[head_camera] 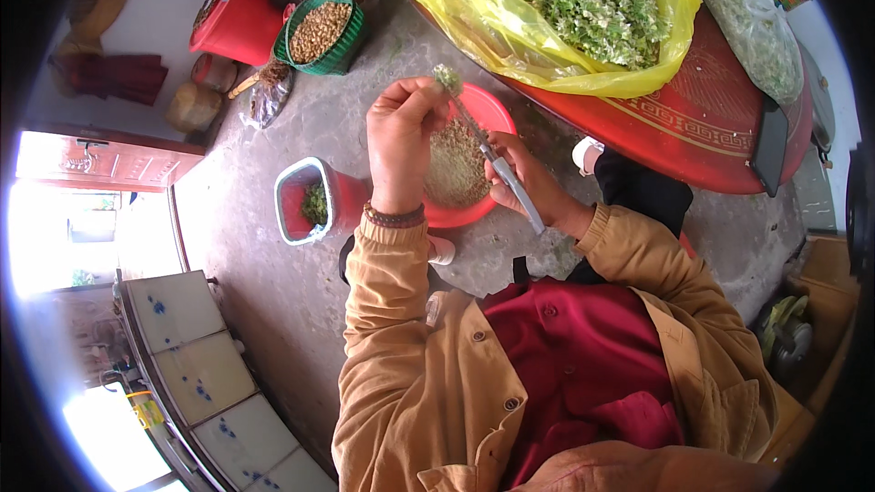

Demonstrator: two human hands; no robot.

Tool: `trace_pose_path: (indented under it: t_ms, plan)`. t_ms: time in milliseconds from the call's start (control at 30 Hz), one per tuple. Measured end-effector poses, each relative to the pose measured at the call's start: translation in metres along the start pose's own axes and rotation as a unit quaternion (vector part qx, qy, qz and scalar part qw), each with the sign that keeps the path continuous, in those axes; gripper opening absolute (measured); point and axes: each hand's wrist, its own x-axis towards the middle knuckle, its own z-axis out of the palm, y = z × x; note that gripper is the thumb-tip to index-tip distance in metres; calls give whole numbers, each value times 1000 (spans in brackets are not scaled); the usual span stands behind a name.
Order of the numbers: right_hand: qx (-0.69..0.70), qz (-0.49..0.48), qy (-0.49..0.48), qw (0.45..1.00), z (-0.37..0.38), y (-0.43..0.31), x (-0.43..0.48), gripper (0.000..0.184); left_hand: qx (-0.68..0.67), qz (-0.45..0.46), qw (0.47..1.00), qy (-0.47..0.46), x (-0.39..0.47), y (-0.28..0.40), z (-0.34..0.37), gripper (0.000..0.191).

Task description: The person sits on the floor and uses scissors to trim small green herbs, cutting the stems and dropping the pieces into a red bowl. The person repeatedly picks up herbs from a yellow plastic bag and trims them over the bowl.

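Observation:
In the head view, my left hand (403,133) is raised and pinches a small green-and-white flower head (448,79) between thumb and fingers. My right hand (530,178) grips a knife (514,188) by its grey handle, and the blade points up towards the flower head. Whether the edge touches the plant cannot be told. Beneath both hands a red plastic basin (504,113) stands on the floor with pale, fine plant bits (454,171) in it. A yellow plastic bag (533,58), spread wide on the table, holds many similar flower heads (581,0).
The red table (718,109) bears a tied clear bag of plant matter (755,34) and a black phone-like slab (769,147). Left of the basin stands a red bin (350,198) with greenery inside. A green basket (342,48) of peanuts and a red bucket (243,24) stand farther off.

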Motion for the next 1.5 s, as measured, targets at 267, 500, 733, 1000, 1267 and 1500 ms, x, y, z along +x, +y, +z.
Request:
trace_pose_path:
  t_ms: [267,500,733,1000,1267,1500]
  plan:
    - [-15,58,-15,998,2,-8,-3,53,60,-47,997,17,-6,-3,-18,8]
    - [54,186,-26,981,6,-15,-7,48,9,-92,994,62,-3,-13,-53,7]
    - [31,196,-19,980,8,-7,-6,44,-65,-62,996,-15,5,16,-20,18]
    - [98,239,-18,966,3,-9,-3,27,435,274,850,-115,68,43,91,32]
    - [35,215,-36,975,-3,-9,-6,35,528,351,769,-80,96,32,115,20]
    - [-16,209,-28,977,-1,-18,-4,37,503,291,807,-100,90,29,111,25]
